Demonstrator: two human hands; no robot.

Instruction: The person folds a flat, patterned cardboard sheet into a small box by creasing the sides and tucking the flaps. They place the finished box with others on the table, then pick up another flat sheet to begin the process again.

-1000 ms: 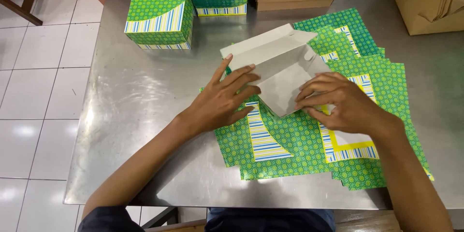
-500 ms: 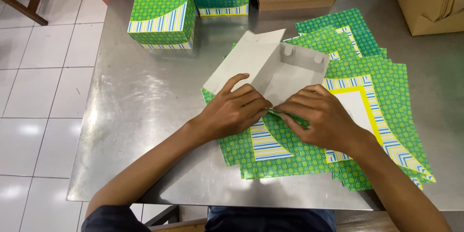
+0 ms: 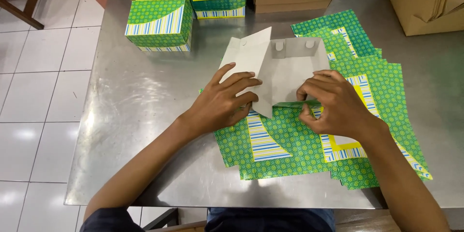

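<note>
On the pile of flat green sheets (image 3: 290, 140), your left hand (image 3: 224, 101) and right hand (image 3: 333, 106) hold a half-folded box (image 3: 282, 68) with bent fingers; finished boxes (image 3: 159, 24) stand behind, many sheets left.

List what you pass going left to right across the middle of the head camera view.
White floor tiles → bare steel table → left hand → grey half-folded carton → right hand → flat green patterned carton sheets.

Both hands (image 3: 227, 99) (image 3: 333, 104) folding grey box blank (image 3: 285, 72), green flat blanks (image 3: 290, 135) under, steel table (image 3: 140, 111)
</note>
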